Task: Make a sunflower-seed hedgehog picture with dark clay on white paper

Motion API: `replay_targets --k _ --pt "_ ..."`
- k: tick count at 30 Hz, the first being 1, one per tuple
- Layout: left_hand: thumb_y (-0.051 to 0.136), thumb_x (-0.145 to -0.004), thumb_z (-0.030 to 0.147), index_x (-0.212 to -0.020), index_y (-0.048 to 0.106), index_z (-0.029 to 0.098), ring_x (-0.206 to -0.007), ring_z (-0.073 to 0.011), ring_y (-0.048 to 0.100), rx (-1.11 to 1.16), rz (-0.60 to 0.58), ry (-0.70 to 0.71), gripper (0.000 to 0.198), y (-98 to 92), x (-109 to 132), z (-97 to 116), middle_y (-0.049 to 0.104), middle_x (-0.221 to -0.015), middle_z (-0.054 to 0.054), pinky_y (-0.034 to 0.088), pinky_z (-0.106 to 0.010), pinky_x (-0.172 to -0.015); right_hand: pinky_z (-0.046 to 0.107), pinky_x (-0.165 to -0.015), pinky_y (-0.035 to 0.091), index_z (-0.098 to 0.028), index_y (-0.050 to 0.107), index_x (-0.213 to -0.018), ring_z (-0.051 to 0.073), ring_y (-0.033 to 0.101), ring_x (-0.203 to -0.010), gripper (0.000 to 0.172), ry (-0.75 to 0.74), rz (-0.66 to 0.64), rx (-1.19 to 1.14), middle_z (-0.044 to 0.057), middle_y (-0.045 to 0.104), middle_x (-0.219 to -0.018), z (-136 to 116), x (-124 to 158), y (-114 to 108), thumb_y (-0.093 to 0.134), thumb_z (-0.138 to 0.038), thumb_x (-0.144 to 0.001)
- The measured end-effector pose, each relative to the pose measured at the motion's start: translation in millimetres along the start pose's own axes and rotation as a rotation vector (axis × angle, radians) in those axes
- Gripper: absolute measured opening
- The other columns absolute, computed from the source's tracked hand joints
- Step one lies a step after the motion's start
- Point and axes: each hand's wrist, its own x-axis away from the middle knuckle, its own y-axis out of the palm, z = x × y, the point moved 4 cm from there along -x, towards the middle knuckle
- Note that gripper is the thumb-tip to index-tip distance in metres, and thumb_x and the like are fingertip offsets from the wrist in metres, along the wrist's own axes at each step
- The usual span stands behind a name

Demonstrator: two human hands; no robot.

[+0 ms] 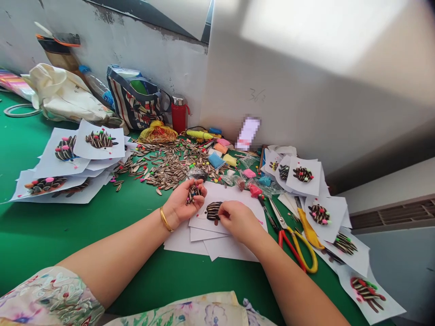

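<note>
My left hand point(187, 199) is cupped palm up, fingers curled around a small heap of striped sunflower seeds point(193, 194). My right hand point(240, 221) pinches at the right edge of a dark hedgehog-like figure point(214, 211) with rows of seeds pressed into it. What its fingertips hold, if anything, is hidden. That figure lies on a white paper sheet point(244, 199), which rests on more loose sheets point(224, 246). Beyond my hands, a wide pile of sunflower seeds point(170, 165) covers the green table, with small coloured balls mixed in.
Finished-looking hedgehog cards stand in stacks at left point(84, 167) and right point(329, 231). Scissors point(292, 235), red-handled pliers point(285, 240) and a yellow cutter point(307, 228) lie right of the sheets. Coloured clay lumps point(217, 160), a red flask point(179, 115) and bags point(136, 97) sit behind.
</note>
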Motion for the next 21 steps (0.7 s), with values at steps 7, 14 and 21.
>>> replay_targets --k 7,14,21 --pt "0.043 -0.098 0.023 -0.091 0.057 0.014 -0.06 -0.0123 0.059 -0.012 -0.003 0.007 0.018 -0.5 -0.7 0.6 0.052 -0.071 -0.003 0.036 -0.014 -0.037 0.025 -0.062 0.032 -0.021 0.066 -0.075 0.015 0.056 -0.073 0.015 -0.03 -0.001 0.069 0.002 0.067 -0.079 -2.2 0.2 -0.1 0.056 -0.012 -0.081" --pt "0.044 -0.098 0.023 -0.092 0.057 0.014 -0.059 -0.0124 0.059 -0.019 0.004 0.014 0.017 -0.5 -0.4 0.4 0.052 -0.072 -0.003 0.036 -0.014 -0.037 0.025 -0.062 0.031 -0.022 0.067 -0.072 0.015 0.055 -0.072 0.017 -0.04 -0.017 0.058 0.001 0.066 -0.076 -4.2 0.1 2.4 0.056 -0.012 -0.081" --pt "0.044 -0.098 0.023 -0.092 0.057 0.014 -0.059 -0.0121 0.059 -0.019 0.007 0.014 0.017 -1.1 -0.2 0.4 0.052 -0.071 -0.003 0.036 -0.014 -0.037 0.025 -0.062 0.031 -0.021 0.064 -0.072 0.015 0.055 -0.072 0.016 -0.039 -0.006 0.041 0.0 0.066 -0.077 -4.6 -0.9 1.0 0.055 -0.011 -0.08"
